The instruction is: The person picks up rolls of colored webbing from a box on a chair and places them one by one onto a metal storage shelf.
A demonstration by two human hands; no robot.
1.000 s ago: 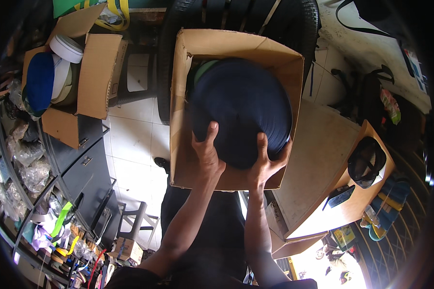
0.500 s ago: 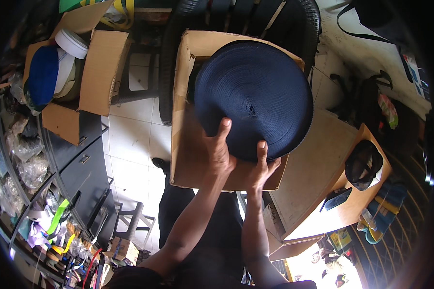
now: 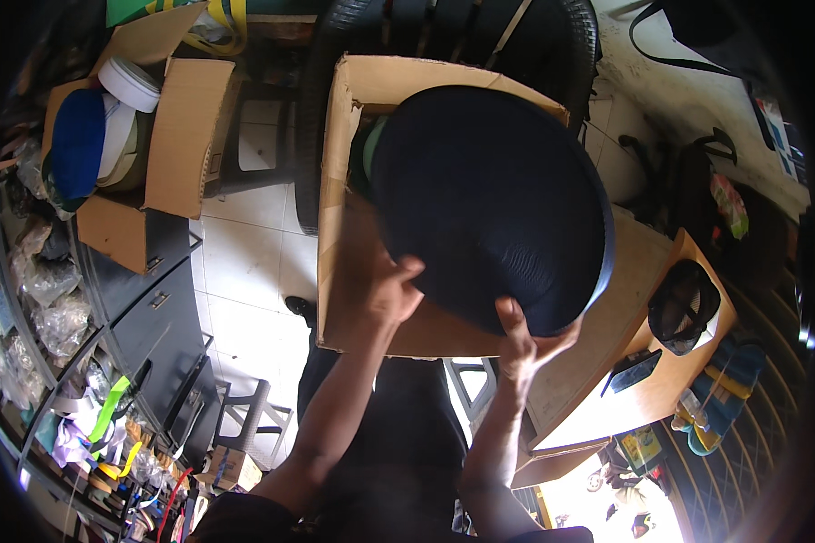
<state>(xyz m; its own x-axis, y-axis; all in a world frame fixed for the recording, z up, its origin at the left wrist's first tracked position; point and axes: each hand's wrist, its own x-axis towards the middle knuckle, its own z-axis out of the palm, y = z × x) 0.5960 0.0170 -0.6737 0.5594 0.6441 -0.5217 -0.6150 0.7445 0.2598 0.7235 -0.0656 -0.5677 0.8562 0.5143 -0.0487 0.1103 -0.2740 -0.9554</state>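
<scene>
A large open cardboard box [image 3: 349, 226] filled the upper centre of the frame, its near wall facing the camera. Partly above its opening, spreading toward centre right, sat a big dark navy roll of webbing [image 3: 493, 208], a wide flat disc with a ribbed face, tilted so that its face turned to the camera and its lower edge hung past the box's front wall. Both forearms rose from the lower edge of the frame. The left hand [image 3: 391, 294], at centre, was raised against the roll's lower left edge, fingers curled onto it, just in front of the box wall. The right hand [image 3: 527, 339], lower and to the right, cupped the roll's bottom rim from beneath, thumb up on the face, clamped on it. A wooden counter [image 3: 625, 362] lay at lower right. In the upper left stood a smaller open carton [image 3: 186, 136] holding blue and white rolls [image 3: 77, 140].
</scene>
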